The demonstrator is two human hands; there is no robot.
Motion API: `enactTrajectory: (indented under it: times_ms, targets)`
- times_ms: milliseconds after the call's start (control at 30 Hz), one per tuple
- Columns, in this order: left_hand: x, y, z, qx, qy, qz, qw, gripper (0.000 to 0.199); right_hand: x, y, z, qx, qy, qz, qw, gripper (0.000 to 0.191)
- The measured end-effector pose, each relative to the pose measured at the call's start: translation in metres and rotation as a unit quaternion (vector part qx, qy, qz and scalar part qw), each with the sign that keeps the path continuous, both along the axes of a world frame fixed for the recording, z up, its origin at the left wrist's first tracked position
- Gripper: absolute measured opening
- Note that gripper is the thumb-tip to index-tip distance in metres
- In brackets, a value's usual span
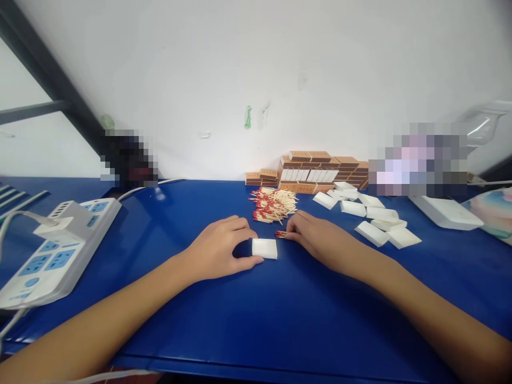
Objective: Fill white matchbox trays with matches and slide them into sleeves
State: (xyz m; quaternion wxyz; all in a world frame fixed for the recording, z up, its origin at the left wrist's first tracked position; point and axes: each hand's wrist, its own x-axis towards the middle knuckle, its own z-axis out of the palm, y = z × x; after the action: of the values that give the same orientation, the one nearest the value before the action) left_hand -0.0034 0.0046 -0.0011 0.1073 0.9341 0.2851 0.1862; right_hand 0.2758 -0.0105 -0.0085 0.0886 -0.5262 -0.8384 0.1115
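My left hand (224, 248) grips a small white matchbox tray (264, 248) between thumb and fingers on the blue table. The tray's inside looks bare white. Just right of it, my right hand (308, 232) pinches a few red-tipped matches (281, 234), their heads pointing left toward the tray. Beyond both hands lies a loose heap of matches (274, 204) with red heads and pale sticks. Several more white trays (353, 208) are scattered to the right of the heap.
Brown matchboxes (324, 173) are stacked against the white wall. A white power strip (60, 250) with a plugged-in adapter stands at the left. At the right are a white device (448, 212) and a colourful item (494, 210). The blue table (248, 325) has its front edge near me.
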Motion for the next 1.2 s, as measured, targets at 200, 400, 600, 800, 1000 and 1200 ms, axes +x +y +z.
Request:
enactTrajectory:
  times_ms: [200, 400, 600, 800, 1000, 1200]
  targets:
    - [0.0, 0.0, 0.0, 0.003, 0.006, -0.002, 1.0, 0.034, -0.001, -0.006, 0.012, -0.042, -0.002, -0.013, 0.999, 0.02]
    - [0.0, 0.0, -0.001, 0.006, 0.005, -0.002, 1.0, 0.033, -0.002, -0.008, 0.012, -0.026, -0.02, -0.008, 0.999, 0.022]
    - [0.003, 0.0, -0.002, 0.006, -0.006, 0.013, 1.0, 0.033, -0.006, -0.009, 0.016, -0.008, 0.014, 0.004, 1.0, 0.019]
    - [0.008, 0.0, -0.004, 0.016, -0.022, 0.011, 1.0, 0.036, -0.03, -0.024, 0.021, 0.036, 0.048, 0.057, 0.997, 0.013]
    - [0.009, 0.0, -0.004, 0.015, -0.02, 0.003, 1.0, 0.039, -0.04, -0.025, 0.016, 0.051, -0.004, 0.069, 0.996, 0.018]
    - [0.009, -0.002, -0.004, 0.014, -0.02, -0.001, 1.0, 0.035, -0.038, -0.026, 0.017, 0.005, 0.014, 0.075, 0.997, 0.014]
